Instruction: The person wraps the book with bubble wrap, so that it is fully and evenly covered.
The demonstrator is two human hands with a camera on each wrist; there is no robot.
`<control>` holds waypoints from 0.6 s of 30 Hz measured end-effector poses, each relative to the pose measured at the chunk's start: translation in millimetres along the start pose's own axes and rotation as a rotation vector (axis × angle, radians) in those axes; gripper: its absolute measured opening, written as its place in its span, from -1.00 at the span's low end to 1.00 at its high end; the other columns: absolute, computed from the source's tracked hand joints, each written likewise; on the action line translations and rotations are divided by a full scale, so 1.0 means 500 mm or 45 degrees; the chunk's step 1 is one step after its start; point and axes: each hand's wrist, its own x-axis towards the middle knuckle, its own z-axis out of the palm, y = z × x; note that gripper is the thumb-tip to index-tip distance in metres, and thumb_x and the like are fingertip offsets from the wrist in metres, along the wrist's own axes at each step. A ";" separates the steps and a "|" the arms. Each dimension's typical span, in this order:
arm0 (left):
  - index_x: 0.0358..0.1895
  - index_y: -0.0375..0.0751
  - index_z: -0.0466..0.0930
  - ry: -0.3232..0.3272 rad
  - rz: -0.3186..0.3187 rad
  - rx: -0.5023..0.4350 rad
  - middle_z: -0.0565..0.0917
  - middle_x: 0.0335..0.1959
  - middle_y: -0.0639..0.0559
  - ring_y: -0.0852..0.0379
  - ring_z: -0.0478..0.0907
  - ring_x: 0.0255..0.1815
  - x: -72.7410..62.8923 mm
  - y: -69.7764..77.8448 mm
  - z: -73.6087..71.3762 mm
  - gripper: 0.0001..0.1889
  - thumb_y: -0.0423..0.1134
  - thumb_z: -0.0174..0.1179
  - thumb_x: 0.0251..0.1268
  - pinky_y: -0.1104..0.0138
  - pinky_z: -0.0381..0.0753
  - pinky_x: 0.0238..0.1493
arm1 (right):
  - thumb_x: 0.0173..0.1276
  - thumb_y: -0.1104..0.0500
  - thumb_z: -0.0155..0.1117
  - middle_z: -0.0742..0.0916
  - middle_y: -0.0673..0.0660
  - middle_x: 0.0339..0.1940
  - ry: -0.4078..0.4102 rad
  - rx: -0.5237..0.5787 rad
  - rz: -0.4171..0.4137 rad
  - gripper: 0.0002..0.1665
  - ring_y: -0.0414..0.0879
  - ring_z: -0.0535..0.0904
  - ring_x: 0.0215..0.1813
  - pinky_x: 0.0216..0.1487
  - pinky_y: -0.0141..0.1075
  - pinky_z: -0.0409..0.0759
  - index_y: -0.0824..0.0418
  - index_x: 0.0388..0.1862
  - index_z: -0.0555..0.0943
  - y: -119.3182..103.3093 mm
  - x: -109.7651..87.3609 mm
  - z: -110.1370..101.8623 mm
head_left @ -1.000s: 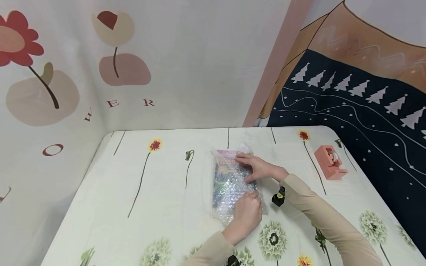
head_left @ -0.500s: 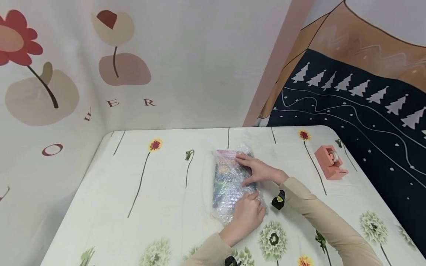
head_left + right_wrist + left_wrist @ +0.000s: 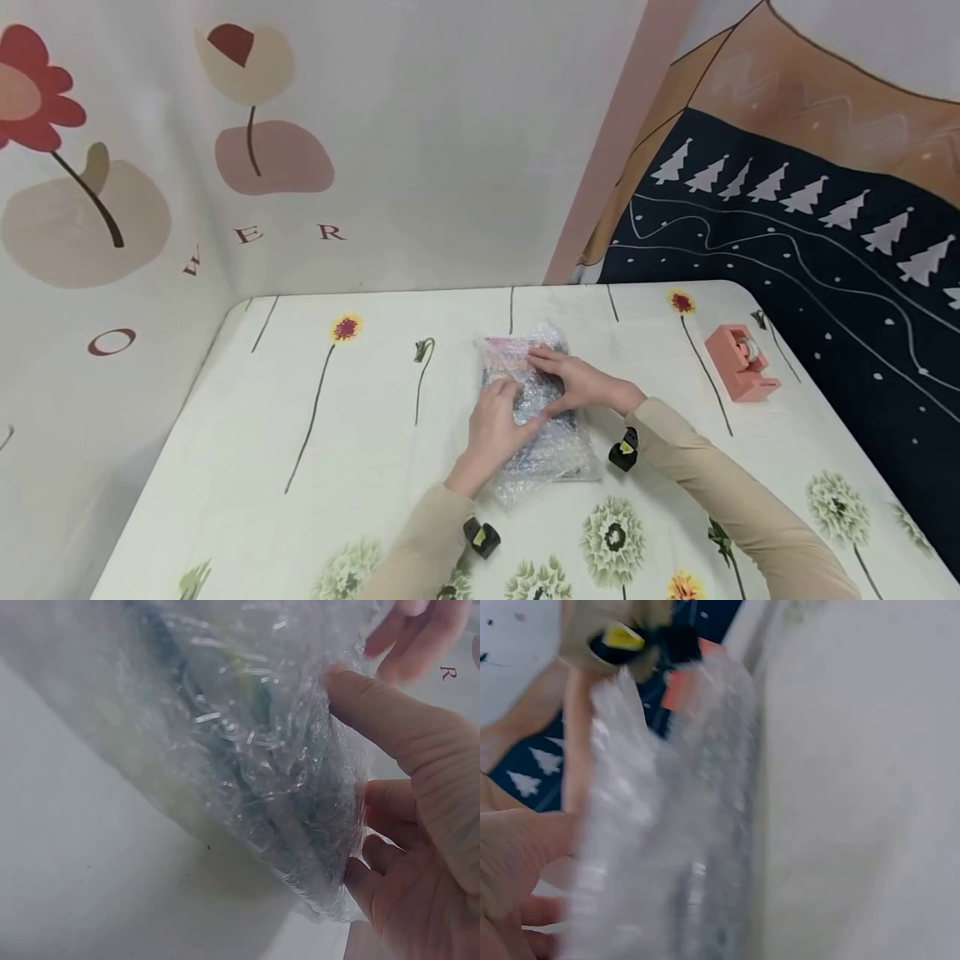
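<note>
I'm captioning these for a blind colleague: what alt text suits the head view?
A person's right hand touches a bubble-wrapped package lying on a flower-print tablecloth, with the left hand over its left side. A salmon-pink tape dispenser stands further right.

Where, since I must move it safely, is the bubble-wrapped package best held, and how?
Probably by its long edges: left hand from the left, right hand from the right. The package is rectangular with its long edges facing left and right, while loose wrap at its near end looks too floppy.
</note>
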 end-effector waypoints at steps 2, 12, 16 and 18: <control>0.03 -0.37 0.54 -0.061 0.012 0.083 0.50 0.04 -0.19 -0.10 0.40 0.08 0.010 -0.006 0.009 -0.36 0.04 0.39 -0.04 0.14 0.47 0.06 | -0.04 0.10 0.54 0.25 0.45 0.38 -0.002 -0.001 -0.005 0.06 0.36 0.07 0.40 0.30 0.10 0.22 0.52 0.33 0.22 0.001 0.001 0.003; 0.23 -0.42 0.37 -0.170 -0.050 0.360 0.33 0.22 -0.23 -0.14 0.24 0.21 0.020 0.010 0.047 0.04 0.37 0.34 -0.23 0.09 0.38 0.17 | -0.06 0.08 0.55 0.23 0.40 0.41 -0.002 0.038 0.023 0.09 0.32 0.03 0.42 0.34 0.10 0.15 0.49 0.35 0.21 0.003 0.002 0.005; 0.22 -0.40 0.37 -0.157 -0.056 0.395 0.34 0.21 -0.20 -0.12 0.24 0.20 0.019 0.013 0.054 0.04 0.39 0.33 -0.23 0.10 0.38 0.16 | -0.05 0.09 0.55 0.23 0.40 0.41 0.000 0.057 0.013 0.08 0.33 0.04 0.42 0.34 0.11 0.14 0.49 0.35 0.21 0.008 0.000 0.004; 0.20 -0.39 0.40 -0.149 -0.054 0.385 0.35 0.20 -0.19 -0.11 0.25 0.18 0.020 0.012 0.056 0.02 0.38 0.33 -0.24 0.09 0.40 0.13 | -0.03 0.11 0.54 0.23 0.41 0.41 0.004 0.082 0.004 0.06 0.33 0.04 0.42 0.34 0.11 0.14 0.50 0.35 0.21 0.011 -0.003 0.004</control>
